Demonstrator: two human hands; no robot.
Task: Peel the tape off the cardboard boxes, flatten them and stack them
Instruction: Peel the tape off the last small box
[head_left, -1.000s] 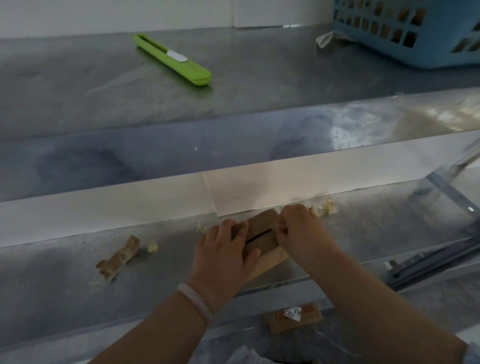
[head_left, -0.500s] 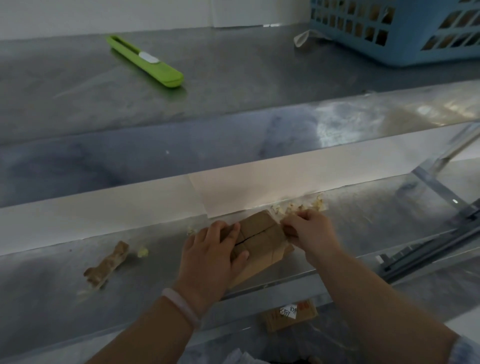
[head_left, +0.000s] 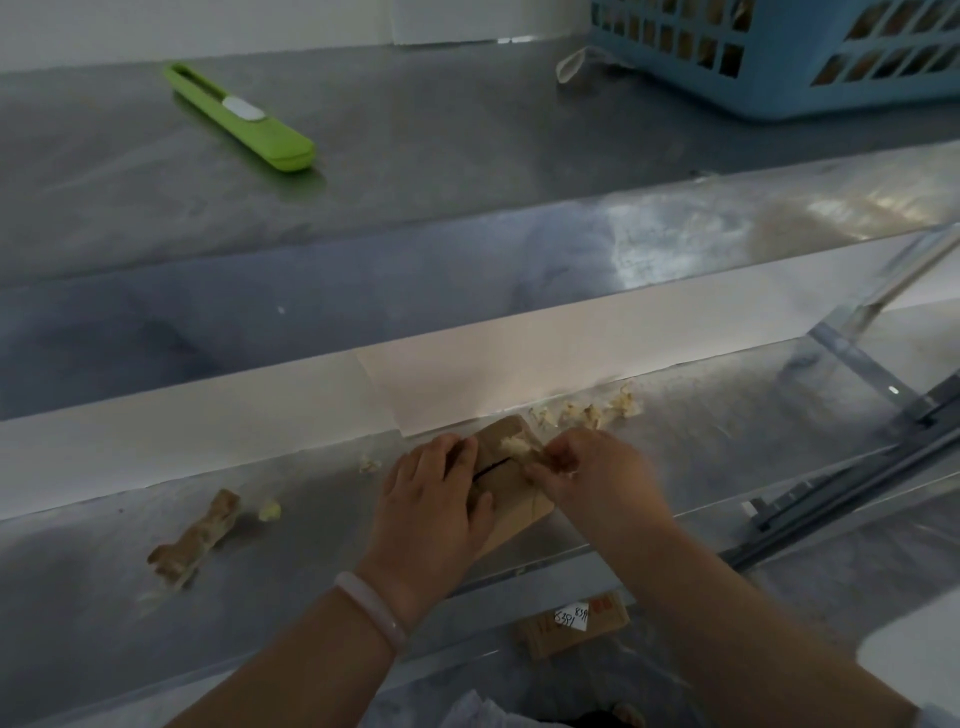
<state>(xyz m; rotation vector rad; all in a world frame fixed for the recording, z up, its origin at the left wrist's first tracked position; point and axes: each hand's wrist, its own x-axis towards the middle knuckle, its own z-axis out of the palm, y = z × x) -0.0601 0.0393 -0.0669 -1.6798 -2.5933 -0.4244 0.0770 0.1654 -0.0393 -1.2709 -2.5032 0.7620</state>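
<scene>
**Head view: small box pinned on the lower shelf, tape in the fingers**

I see the left hand pressed flat over a small cardboard box, holding it down near the front edge of the lower metal shelf. The right hand pinches a crumpled strip of tape at the box's top face. Balled tape scraps lie just behind. A green utility knife and blue basket sit on the upper shelf.
</scene>
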